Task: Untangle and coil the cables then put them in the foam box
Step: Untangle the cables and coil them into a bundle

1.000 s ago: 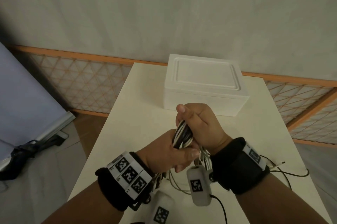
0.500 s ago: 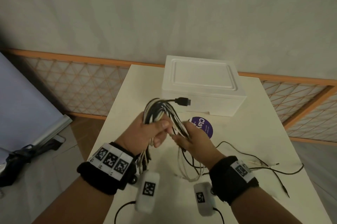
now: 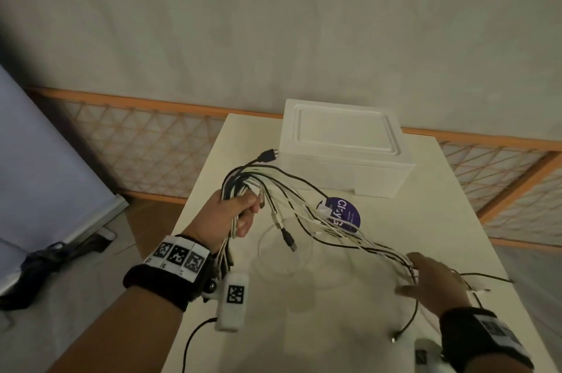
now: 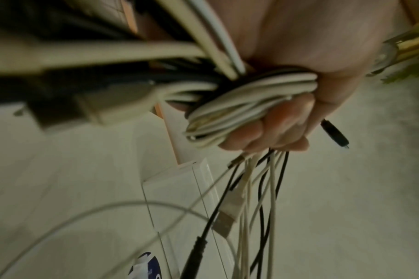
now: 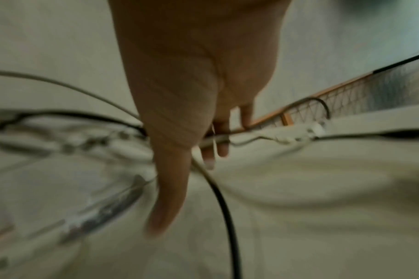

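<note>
My left hand [image 3: 235, 214] grips a bundle of black and white cables [image 3: 243, 187] above the table's left side; in the left wrist view its fingers [image 4: 275, 124] curl round the coiled white cables [image 4: 246, 105]. Several strands [image 3: 334, 229] stretch rightward to my right hand [image 3: 425, 278], low near the table's right edge. In the right wrist view the strands [image 5: 263, 136] run between thumb and hooked fingers [image 5: 218, 149], blurred. A black plug [image 3: 267, 156] sticks out toward the closed white foam box [image 3: 343, 156] at the back.
A round purple label [image 3: 349, 213] lies on the cream table [image 3: 334, 327] in front of the box. A thin clear wire loop [image 3: 258, 248] and loose black cable ends [image 3: 486, 275] lie on the table. An orange lattice fence [image 3: 146, 147] runs behind.
The hands were together on the bundle in front of the box. They have parted: the right hand swept right and down drawing strands out, the left stayed left with the bundle.
</note>
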Demonstrator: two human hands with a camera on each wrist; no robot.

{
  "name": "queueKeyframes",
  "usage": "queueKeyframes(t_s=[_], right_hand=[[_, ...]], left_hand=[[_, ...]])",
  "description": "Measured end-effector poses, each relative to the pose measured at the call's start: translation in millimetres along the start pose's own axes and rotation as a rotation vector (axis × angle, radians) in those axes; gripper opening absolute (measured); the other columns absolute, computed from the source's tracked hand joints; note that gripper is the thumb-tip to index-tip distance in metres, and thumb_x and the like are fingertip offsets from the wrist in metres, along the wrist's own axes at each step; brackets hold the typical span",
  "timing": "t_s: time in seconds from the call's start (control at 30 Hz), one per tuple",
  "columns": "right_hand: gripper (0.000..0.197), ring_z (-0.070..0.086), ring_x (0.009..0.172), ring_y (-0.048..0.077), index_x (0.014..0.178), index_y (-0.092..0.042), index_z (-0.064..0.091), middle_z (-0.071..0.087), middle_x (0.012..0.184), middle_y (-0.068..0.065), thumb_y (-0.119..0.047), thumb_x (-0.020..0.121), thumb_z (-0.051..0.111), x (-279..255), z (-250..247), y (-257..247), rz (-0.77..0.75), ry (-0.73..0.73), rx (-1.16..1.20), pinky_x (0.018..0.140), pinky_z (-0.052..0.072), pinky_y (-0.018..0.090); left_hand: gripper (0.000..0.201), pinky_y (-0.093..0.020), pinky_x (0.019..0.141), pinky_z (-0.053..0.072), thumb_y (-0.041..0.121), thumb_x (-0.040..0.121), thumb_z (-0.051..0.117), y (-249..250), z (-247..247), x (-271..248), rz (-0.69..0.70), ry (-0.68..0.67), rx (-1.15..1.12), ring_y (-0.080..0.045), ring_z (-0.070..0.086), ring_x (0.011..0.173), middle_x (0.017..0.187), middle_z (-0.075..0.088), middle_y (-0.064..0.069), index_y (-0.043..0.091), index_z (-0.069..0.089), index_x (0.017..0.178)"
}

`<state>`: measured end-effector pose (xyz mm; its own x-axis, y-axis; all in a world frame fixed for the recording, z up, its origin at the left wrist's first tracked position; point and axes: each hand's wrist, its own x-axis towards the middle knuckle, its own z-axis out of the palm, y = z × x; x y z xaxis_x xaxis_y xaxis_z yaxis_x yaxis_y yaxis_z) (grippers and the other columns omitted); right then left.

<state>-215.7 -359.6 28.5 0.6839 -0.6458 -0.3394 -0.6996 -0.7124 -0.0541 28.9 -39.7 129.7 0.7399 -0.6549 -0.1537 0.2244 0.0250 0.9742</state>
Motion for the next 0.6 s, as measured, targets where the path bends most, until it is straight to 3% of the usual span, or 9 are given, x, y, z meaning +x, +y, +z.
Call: queueKeyframes(t_s=[0.07, 0.1, 0.2, 0.27, 0.33, 0.47, 0.53, 0.6], right_hand=[[0.115, 0.039, 0.130, 0.025, 0.148, -0.028, 0.020, 0.041, 0.144, 0.001, -0.062, 0.055, 0.079, -4, -22, -20, -0.048, -0.058, 0.075, 0.104, 0.037, 0.045], [0.119, 0.032, 0.134, 0.026, 0.150, -0.025, 0.012, 0.034, 0.148, 0.005, -0.053, 0.058, 0.081, -10, -37, -38, -0.117, 0.029, 0.160, 0.109, 0.032, 0.045], [0.099, 0.027, 0.136, 0.023, 0.148, -0.015, 0.022, 0.033, 0.148, 0.011, -0.020, 0.066, 0.076, -43, -83, -104, -0.541, 0.639, 0.441, 0.113, 0.027, 0.049], [0.087, 0.031, 0.137, 0.024, 0.144, -0.014, 0.029, 0.036, 0.146, 0.009, -0.020, 0.066, 0.067, -68, -103, -152, -0.811, 0.882, 0.390, 0.114, 0.023, 0.052], [0.086, 0.030, 0.138, 0.027, 0.144, -0.019, 0.027, 0.035, 0.148, 0.006, -0.019, 0.067, 0.065, -75, -107, -188, -0.922, 0.898, 0.208, 0.114, 0.019, 0.055], [0.093, 0.035, 0.136, 0.029, 0.141, -0.030, 0.031, 0.044, 0.144, 0.001, -0.036, 0.062, 0.080, -52, -95, -208, -0.859, 0.768, 0.130, 0.112, 0.018, 0.059], [0.078, 0.045, 0.129, 0.027, 0.130, -0.033, 0.042, 0.055, 0.132, -0.001, -0.031, 0.062, 0.080, -41, -93, -211, -0.891, 0.771, 0.210, 0.109, 0.025, 0.059], [0.058, 0.055, 0.117, 0.025, 0.116, -0.027, 0.053, 0.063, 0.120, 0.001, -0.018, 0.064, 0.076, -35, -95, -214, -1.009, 0.746, 0.345, 0.103, 0.038, 0.052]], left_hand=[[0.025, -0.024, 0.042, 0.032, 0.017, 0.087, 0.054, -1, 2, 0, -0.020, 0.019, 0.105, -0.017, 0.037, 0.035, 0.042, 0.038, -0.006, 0.005, 0.056, 0.065], [0.027, -0.025, 0.045, 0.032, 0.014, 0.091, 0.052, -3, 5, -1, -0.033, 0.016, 0.185, -0.019, 0.037, 0.037, 0.044, 0.039, -0.008, 0.004, 0.056, 0.066], [0.028, -0.027, 0.048, 0.034, 0.019, 0.090, 0.051, -6, 19, -4, -0.059, -0.030, 0.306, -0.020, 0.039, 0.040, 0.046, 0.043, -0.010, 0.005, 0.059, 0.067], [0.029, -0.025, 0.048, 0.035, 0.015, 0.092, 0.052, -2, 31, -8, -0.053, -0.059, 0.365, -0.018, 0.040, 0.040, 0.046, 0.045, -0.010, 0.005, 0.059, 0.066], [0.027, -0.022, 0.047, 0.038, 0.010, 0.092, 0.052, 4, 41, -14, -0.025, -0.094, 0.431, -0.016, 0.042, 0.040, 0.045, 0.047, -0.008, 0.002, 0.059, 0.067], [0.021, -0.024, 0.051, 0.040, 0.016, 0.085, 0.056, 15, 51, -27, -0.033, -0.164, 0.501, -0.019, 0.045, 0.045, 0.047, 0.049, -0.006, 0.009, 0.059, 0.065], [0.018, -0.026, 0.053, 0.041, 0.018, 0.079, 0.054, 18, 48, -33, -0.020, -0.217, 0.506, -0.021, 0.046, 0.047, 0.049, 0.049, -0.007, 0.014, 0.059, 0.063], [0.015, -0.023, 0.051, 0.041, 0.017, 0.075, 0.053, 18, 46, -39, -0.022, -0.266, 0.501, -0.020, 0.046, 0.049, 0.053, 0.050, -0.009, 0.017, 0.059, 0.062]])
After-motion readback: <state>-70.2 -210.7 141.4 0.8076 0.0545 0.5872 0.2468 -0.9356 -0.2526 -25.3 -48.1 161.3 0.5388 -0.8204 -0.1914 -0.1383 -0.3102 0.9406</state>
